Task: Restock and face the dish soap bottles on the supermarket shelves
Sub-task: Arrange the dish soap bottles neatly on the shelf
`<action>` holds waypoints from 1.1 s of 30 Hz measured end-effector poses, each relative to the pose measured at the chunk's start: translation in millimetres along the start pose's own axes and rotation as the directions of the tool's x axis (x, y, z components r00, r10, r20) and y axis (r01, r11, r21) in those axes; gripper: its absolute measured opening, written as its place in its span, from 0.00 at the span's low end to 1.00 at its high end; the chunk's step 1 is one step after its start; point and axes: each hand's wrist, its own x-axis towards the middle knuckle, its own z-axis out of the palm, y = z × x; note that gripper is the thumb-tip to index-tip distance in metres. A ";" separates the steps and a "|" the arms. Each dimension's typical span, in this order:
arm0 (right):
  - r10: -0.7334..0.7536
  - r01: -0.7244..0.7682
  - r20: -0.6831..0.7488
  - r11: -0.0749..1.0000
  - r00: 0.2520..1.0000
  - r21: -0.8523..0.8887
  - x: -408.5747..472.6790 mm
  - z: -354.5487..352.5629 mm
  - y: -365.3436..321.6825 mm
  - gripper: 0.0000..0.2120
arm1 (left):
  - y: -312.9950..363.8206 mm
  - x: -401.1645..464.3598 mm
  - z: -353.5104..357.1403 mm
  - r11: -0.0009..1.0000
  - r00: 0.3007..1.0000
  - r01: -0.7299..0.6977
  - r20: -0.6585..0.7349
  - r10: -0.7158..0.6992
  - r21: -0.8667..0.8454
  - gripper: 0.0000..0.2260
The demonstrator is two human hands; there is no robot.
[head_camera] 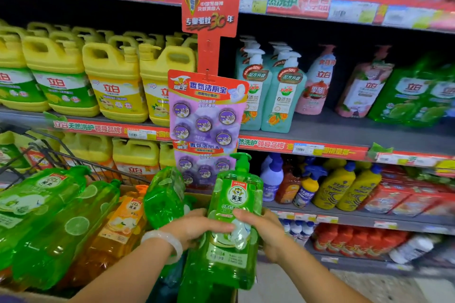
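Head view: a green pump bottle (231,224) is being held upright by both hands in front of the lower shelves (344,130). It is being gripped on one side by the left hand (197,225), fingers curled across the label, and on the other by the right hand (264,229), thumb pressed on the front. More green bottles (56,216) and an orange bottle (123,219) are being carried flat in the cart (46,152) just beside it. Yellow jugs (115,81) are being displayed above.
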 end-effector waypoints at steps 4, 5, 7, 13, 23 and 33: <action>-0.083 0.086 -0.058 0.995 0.995 0.042 -17.8 -44.0 -17.1 0.42 | 19.9 12.1 46.5 0.991 0.990 -0.126 0.056 0.128 -0.035 0.26; -0.107 0.111 -0.078 0.992 0.991 0.054 -23.4 -58.8 -20.7 0.43 | 25.2 16.3 61.3 0.988 0.986 -0.151 0.066 0.153 -0.036 0.22; -0.141 0.149 -0.111 0.987 0.984 0.061 -37.4 -90.8 -28.4 0.41 | 37.8 22.5 93.5 0.983 0.979 -0.182 0.091 0.184 -0.033 0.17; -0.171 0.190 -0.235 0.980 0.957 0.062 -98.3 -208.5 -44.6 0.36 | 67.8 43.9 217.1 0.956 0.934 -0.291 0.226 0.278 0.028 0.19; -0.279 0.319 -0.432 0.947 0.857 0.021 -233.7 -440.1 -44.5 0.28 | 113.0 83.5 478.8 0.902 0.817 -0.411 0.492 0.301 0.130 0.23; -0.304 0.430 -0.663 0.902 0.684 0.030 -329.1 -629.9 -42.5 0.28 | 147.5 134.4 707.7 0.876 0.649 -0.469 0.716 0.256 0.112 0.18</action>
